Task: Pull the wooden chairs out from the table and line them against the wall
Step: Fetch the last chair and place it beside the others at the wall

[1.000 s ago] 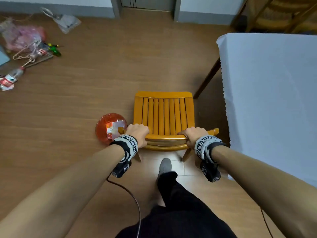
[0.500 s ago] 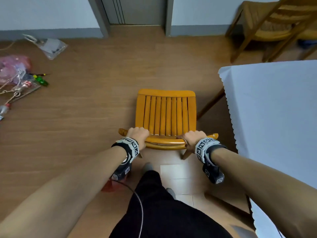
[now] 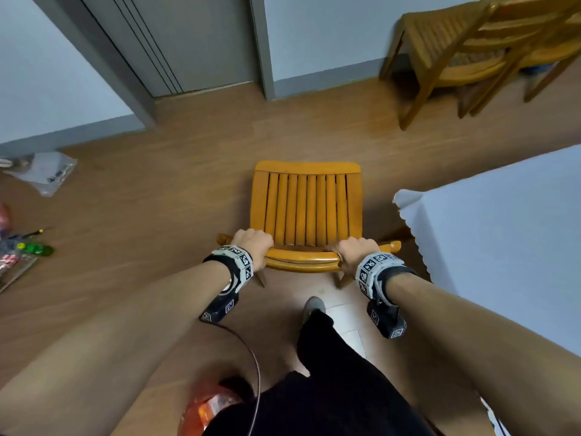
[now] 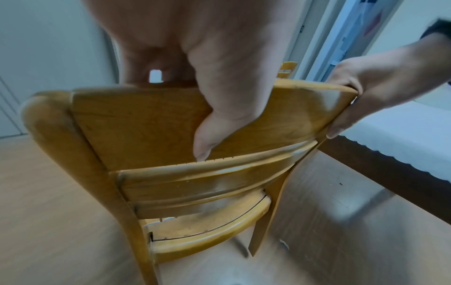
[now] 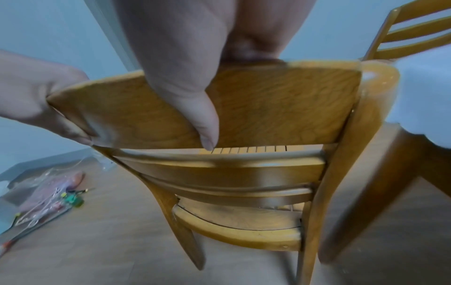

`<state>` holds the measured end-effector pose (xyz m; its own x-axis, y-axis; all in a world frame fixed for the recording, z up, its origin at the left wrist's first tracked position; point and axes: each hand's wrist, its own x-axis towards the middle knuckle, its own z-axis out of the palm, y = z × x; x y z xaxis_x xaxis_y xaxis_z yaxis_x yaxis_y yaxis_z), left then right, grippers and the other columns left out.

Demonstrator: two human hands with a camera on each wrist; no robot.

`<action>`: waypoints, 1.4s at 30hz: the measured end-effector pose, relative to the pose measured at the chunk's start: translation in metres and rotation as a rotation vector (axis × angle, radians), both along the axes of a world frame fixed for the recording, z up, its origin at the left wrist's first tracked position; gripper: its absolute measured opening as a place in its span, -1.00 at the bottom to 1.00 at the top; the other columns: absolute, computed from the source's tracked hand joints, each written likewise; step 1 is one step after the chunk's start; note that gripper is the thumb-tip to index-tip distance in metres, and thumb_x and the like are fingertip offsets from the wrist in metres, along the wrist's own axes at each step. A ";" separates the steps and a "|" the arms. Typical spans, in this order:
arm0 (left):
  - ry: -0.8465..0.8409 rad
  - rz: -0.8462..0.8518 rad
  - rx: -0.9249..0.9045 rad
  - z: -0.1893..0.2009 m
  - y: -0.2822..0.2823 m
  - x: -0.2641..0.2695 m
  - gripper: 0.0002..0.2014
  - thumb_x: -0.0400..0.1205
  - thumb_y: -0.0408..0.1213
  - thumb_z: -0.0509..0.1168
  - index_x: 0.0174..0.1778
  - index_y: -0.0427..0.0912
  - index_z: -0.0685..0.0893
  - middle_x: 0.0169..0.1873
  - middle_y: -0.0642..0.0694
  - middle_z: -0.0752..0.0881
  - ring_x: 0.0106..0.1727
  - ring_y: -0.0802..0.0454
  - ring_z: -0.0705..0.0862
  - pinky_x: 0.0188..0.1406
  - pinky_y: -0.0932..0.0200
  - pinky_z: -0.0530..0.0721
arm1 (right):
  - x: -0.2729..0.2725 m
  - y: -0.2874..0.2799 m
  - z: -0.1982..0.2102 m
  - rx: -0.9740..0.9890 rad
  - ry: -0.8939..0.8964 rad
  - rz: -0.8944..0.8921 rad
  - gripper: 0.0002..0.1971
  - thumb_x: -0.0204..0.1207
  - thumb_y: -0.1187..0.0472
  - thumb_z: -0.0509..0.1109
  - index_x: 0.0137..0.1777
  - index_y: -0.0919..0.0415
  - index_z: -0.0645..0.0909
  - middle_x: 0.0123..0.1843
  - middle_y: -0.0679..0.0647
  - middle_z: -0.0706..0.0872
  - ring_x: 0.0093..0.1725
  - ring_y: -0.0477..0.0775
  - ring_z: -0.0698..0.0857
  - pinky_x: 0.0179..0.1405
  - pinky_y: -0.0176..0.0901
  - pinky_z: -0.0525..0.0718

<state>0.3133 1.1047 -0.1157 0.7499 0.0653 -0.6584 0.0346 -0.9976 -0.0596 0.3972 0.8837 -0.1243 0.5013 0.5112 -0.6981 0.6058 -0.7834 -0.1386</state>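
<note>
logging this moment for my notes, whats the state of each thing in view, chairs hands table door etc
chair: clear of the table, gripped at its top rail by both hands
left hand: curled over the rail's left end
right hand: curled over the rail's right end
other chairs: standing by the wall
table: covered with a white cloth
door: closed
bags: lying on the floor

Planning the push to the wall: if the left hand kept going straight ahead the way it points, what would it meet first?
The left hand already grips the chair. Straight ahead lies bare floor, then probably the grey door. Depth is unclear.
</note>
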 end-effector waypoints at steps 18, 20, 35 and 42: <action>-0.025 -0.146 -0.012 0.010 0.093 0.370 -0.80 0.52 -0.37 0.35 -0.06 0.01 0.75 -0.13 -0.03 0.70 0.02 -0.13 0.72 -0.12 0.07 0.57 | 0.341 0.088 0.016 -0.025 -0.008 -0.180 -0.62 0.64 0.06 0.30 0.40 -0.35 0.58 0.24 -0.01 0.74 0.21 0.21 0.72 0.14 0.10 0.69; -0.025 -0.154 -0.016 0.009 0.101 0.407 -0.81 0.52 -0.37 0.35 -0.06 0.00 0.75 -0.15 -0.02 0.70 0.00 -0.12 0.72 -0.12 0.07 0.59 | 0.373 0.096 0.015 -0.032 -0.017 -0.218 -0.58 0.66 0.11 0.28 0.42 -0.37 0.56 0.25 0.00 0.73 0.22 0.20 0.72 0.15 0.10 0.69; -0.031 -0.166 -0.057 -0.019 0.097 0.605 -0.82 0.57 -0.32 0.33 0.03 0.01 0.74 -0.04 -0.03 0.74 0.08 -0.14 0.72 -0.06 0.04 0.56 | 0.566 0.087 -0.008 -0.058 -0.065 -0.242 -0.50 0.62 0.16 0.46 0.46 -0.36 0.54 0.22 0.01 0.71 0.26 0.16 0.71 0.22 0.03 0.68; -0.062 -0.174 -0.036 -0.033 0.080 0.700 -0.80 0.60 -0.27 0.33 0.13 -0.04 0.70 0.09 -0.09 0.74 0.16 -0.18 0.70 0.02 -0.01 0.60 | 0.677 0.073 -0.020 -0.006 -0.077 -0.202 -0.59 0.63 0.19 0.40 0.32 -0.37 0.61 0.08 -0.04 0.71 0.15 0.12 0.75 0.10 0.01 0.73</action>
<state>1.0132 1.1849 -0.1487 0.7872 -0.0915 -0.6099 -0.1359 -0.9904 -0.0269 1.0739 0.9566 -0.1445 0.6451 0.3913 -0.6563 0.4453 -0.8905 -0.0932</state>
